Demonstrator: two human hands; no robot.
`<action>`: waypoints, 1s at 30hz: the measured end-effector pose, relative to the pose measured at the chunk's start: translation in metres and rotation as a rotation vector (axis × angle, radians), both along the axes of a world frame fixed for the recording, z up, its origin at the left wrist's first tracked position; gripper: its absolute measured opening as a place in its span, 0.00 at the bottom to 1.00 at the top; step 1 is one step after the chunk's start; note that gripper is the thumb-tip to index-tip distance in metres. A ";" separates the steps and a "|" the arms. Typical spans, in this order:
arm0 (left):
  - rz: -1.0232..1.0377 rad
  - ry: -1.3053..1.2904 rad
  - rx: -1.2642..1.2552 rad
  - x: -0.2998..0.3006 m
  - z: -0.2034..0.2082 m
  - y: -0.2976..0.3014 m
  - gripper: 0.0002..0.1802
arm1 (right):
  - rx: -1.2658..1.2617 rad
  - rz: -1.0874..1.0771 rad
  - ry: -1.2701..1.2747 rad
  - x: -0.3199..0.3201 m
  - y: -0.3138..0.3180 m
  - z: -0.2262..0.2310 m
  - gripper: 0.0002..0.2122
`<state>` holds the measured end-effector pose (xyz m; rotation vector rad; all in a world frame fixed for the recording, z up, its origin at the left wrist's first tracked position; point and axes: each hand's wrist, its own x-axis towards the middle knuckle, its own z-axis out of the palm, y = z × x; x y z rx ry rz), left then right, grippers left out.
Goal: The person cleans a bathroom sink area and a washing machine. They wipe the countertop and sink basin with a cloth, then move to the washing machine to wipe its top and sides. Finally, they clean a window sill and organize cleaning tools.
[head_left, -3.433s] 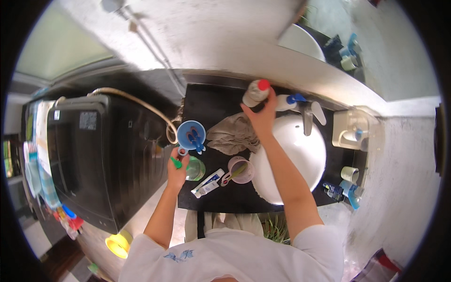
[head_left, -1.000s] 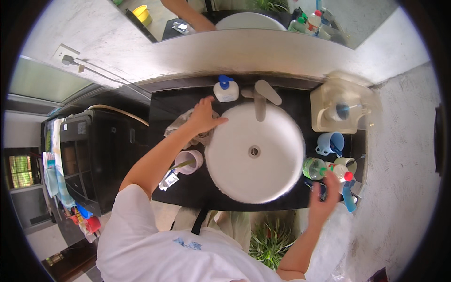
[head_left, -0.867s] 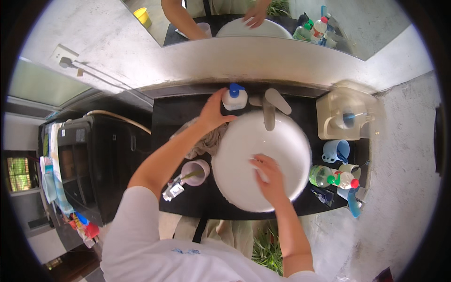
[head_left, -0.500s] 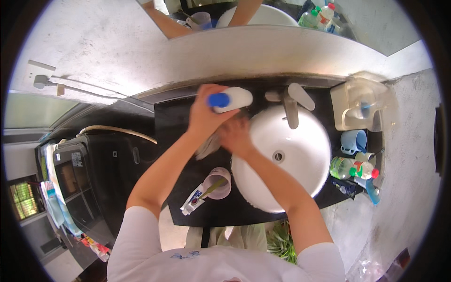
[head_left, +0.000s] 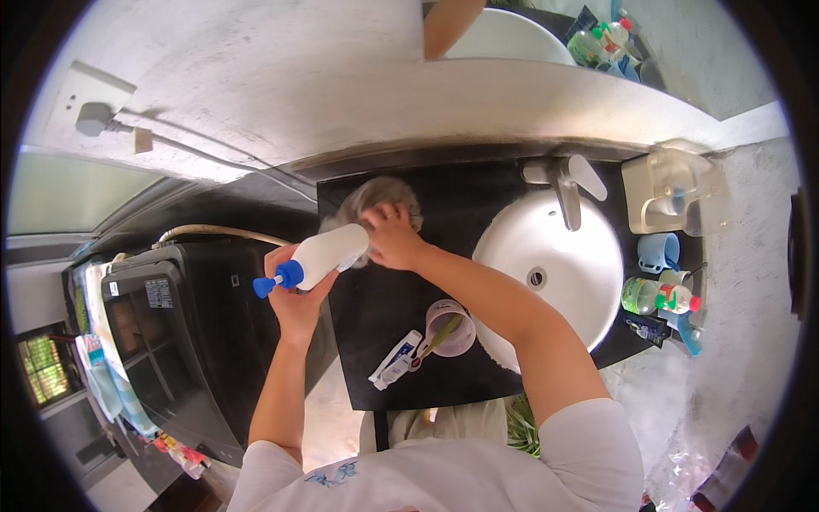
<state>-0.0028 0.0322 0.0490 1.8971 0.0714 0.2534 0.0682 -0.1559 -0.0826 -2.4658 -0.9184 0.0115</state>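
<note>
My left hand [head_left: 295, 300] is wrapped round a white pump bottle [head_left: 331, 253] with a blue pump top. The bottle is held tilted over the left edge of the black counter [head_left: 367, 309], its pump pointing to the lower left. On the far left part of the counter, my right hand [head_left: 392, 239] presses a crumpled greyish cloth [head_left: 382, 189], fingers bent into it. The bottle hides part of the cloth. Nearer to me stand a translucent pinkish cup [head_left: 461, 334] with an olive-coloured toothbrush [head_left: 443, 333] in it and, beside it, a toothpaste tube [head_left: 396, 358].
A white round basin [head_left: 559, 320] with a silver tap [head_left: 569, 203] is right of my hands. Along the right wall are a beige plastic holder [head_left: 640, 200], a blue mug [head_left: 657, 253] and plastic bottles [head_left: 638, 295]. A black washing machine [head_left: 205, 316] stands to the left.
The bottle and my left hand have moved left and closer to me, and the bottle's pump has swung toward the lower left. My right hand has shifted left with the cloth.
</note>
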 end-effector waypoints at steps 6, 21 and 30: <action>0.076 0.070 -0.211 -0.017 0.002 0.019 0.33 | -0.033 -0.128 -0.069 0.009 -0.062 0.033 0.18; 0.312 -0.005 -0.238 -0.064 0.024 0.069 0.33 | -0.191 -0.352 0.184 0.020 0.064 0.003 0.27; 0.528 0.024 -0.236 -0.111 0.030 0.069 0.32 | 0.726 -0.378 1.404 -0.056 0.092 0.045 0.11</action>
